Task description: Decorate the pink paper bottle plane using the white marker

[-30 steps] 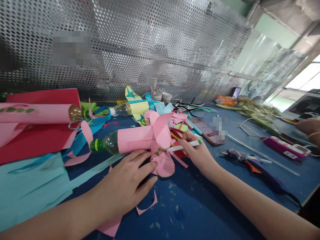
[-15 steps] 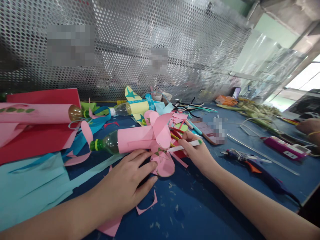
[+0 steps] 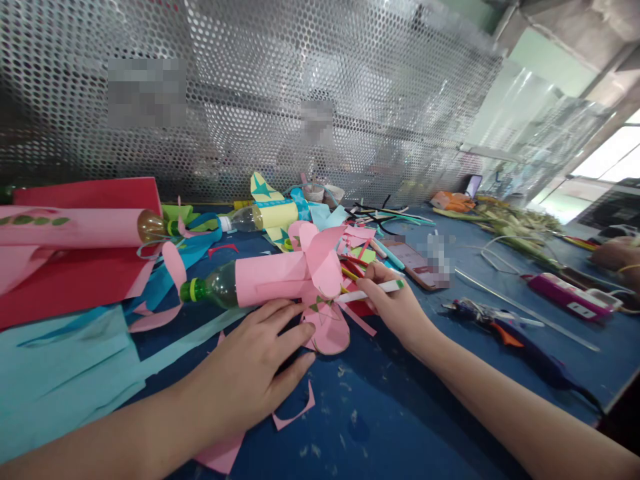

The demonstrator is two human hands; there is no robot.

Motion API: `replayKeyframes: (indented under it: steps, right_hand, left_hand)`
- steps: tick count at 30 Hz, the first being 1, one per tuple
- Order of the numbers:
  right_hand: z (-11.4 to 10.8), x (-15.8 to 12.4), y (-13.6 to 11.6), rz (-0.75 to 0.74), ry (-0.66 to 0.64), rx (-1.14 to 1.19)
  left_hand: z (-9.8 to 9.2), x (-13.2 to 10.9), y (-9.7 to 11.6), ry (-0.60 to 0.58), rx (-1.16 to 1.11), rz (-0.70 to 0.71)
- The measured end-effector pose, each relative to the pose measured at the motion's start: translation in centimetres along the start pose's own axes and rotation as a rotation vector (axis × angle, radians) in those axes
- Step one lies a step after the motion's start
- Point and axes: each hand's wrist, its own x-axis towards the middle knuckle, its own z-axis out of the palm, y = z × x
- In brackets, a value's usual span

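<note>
A plastic bottle (image 3: 221,283) with a green cap lies on its side, wrapped in pink paper (image 3: 273,275). Pink paper petals stick out at its right end, and a paper propeller (image 3: 175,264) is at the cap. My left hand (image 3: 270,353) lies with fingers spread, its fingertips on the lower pink petal (image 3: 333,332), which bears a dark star drawing. Between the fingers of my right hand (image 3: 387,297) is a white marker (image 3: 373,291) with a green end. Its tip is at the petal's upper part, close to the star.
A second pink-wrapped bottle (image 3: 153,227) lies at the left on red card (image 3: 85,190), near light-blue paper (image 3: 70,367). Behind is a yellow-wrapped bottle (image 3: 245,218). To the right are a phone (image 3: 417,263), a glue gun (image 3: 520,347) and a purple power strip (image 3: 570,297). A perforated metal panel (image 3: 240,87) stands behind.
My hands, the marker and the bottle look almost the same as before. At the far right edge, another person's hand has shifted slightly.
</note>
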Motion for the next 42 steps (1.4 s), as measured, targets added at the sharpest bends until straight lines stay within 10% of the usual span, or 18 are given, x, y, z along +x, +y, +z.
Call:
replayKeyframes:
  steps: [42]
  right_hand:
    - [0.09, -0.09, -0.54, 0.022, -0.038, 0.074]
  left_hand:
    - [-0.77, 0.45, 0.23, -0.076, 0.045, 0.024]
